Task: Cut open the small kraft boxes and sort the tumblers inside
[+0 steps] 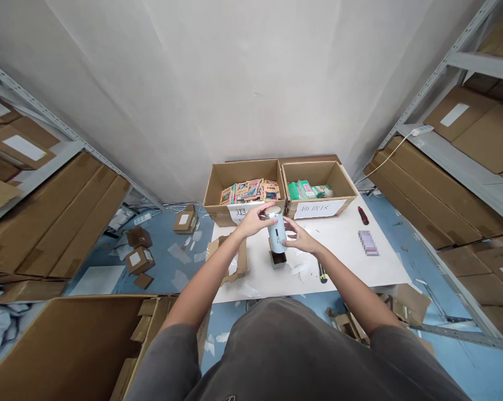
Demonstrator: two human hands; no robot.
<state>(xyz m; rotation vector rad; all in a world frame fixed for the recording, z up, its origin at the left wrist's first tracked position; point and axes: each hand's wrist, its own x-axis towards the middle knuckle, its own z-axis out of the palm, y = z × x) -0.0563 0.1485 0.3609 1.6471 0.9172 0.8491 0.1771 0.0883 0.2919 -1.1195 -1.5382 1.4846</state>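
A pale blue cylindrical bottle (277, 233) with a silvery top stands above a small open cardboard box (277, 259) on the white table (351, 250). My left hand (255, 219) is closed over the bottle's top. My right hand (298, 238) grips its side from the right. Torn cardboard packaging (230, 257) lies at the table's left edge, close to my left forearm.
Two open cartons stand at the table's back: the left one (218, 192) holds colourful packs, the right one (343, 184) green-and-white packs. A red cutter (362, 215), a pen (322, 273) and a blurred item (368, 243) lie on the table. Shelving with cartons flanks both sides; small boxes litter the blue floor (163, 245).
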